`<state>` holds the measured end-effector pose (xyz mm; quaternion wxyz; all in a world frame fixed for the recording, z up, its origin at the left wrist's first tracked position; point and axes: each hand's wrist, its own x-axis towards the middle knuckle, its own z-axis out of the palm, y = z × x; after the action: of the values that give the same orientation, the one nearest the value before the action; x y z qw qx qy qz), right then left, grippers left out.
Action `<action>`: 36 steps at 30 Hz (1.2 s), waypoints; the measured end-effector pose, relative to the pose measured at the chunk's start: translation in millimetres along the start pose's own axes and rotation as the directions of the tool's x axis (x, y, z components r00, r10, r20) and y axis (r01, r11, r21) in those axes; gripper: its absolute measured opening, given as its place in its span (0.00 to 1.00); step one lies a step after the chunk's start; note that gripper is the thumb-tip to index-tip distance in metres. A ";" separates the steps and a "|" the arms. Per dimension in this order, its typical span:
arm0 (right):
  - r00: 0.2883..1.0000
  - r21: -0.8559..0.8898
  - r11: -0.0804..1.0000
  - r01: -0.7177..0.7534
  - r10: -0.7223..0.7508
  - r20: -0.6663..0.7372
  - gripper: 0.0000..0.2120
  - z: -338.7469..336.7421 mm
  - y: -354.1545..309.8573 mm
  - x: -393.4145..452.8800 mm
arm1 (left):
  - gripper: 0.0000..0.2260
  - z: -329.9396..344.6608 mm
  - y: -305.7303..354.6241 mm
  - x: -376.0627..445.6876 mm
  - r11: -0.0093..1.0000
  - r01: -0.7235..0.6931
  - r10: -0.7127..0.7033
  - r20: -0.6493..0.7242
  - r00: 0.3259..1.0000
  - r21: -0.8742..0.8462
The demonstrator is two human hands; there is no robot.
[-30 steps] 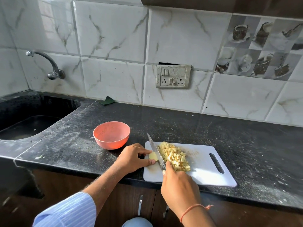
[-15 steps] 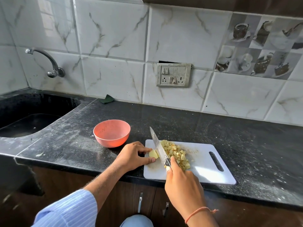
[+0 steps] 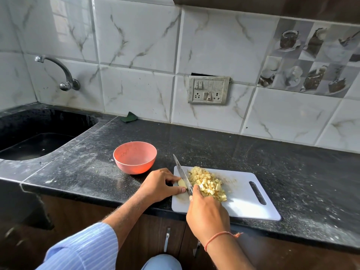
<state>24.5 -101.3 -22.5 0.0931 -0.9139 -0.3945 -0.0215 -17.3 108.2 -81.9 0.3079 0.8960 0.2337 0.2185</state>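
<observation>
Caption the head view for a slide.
Left hand pinches a pale piece on a white cutting board while right hand slices it with a knife, diced cubes heaped alongside.

board on counter, front edge | diced pile on board, right of knife | bowl left-behind board | sink far left, tap above

Count on the surface
There was one bowl, one cutting board, one knife, one heap of diced pieces and one uncut chunk.
</observation>
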 end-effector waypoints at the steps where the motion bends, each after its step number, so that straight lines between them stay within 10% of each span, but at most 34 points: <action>1: 1.000 -0.002 1.000 0.003 -0.003 0.000 0.27 -1.0 0.4 -0.2 | 0.26 0.6 -0.8 0.1 1.000 0.001 -0.001 -0.002 1.000 0.002; 26: 0.996 0.177 0.984 0.002 0.014 -0.088 0.26 -3.5 17.8 -17.3 | 0.37 -6.2 5.2 -15.5 0.999 -0.028 0.029 -0.051 0.998 0.026; 36: 0.996 0.153 0.988 0.022 -0.008 -0.090 0.27 -10.2 13.6 -21.0 | 0.15 -8.5 11.1 -47.0 0.948 -0.260 0.267 -0.014 0.964 0.187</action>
<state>20.3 -127.4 -16.9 0.1807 -0.8991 -0.3974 -0.0326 -56.1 78.2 -80.1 0.1877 0.9391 0.1373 0.2529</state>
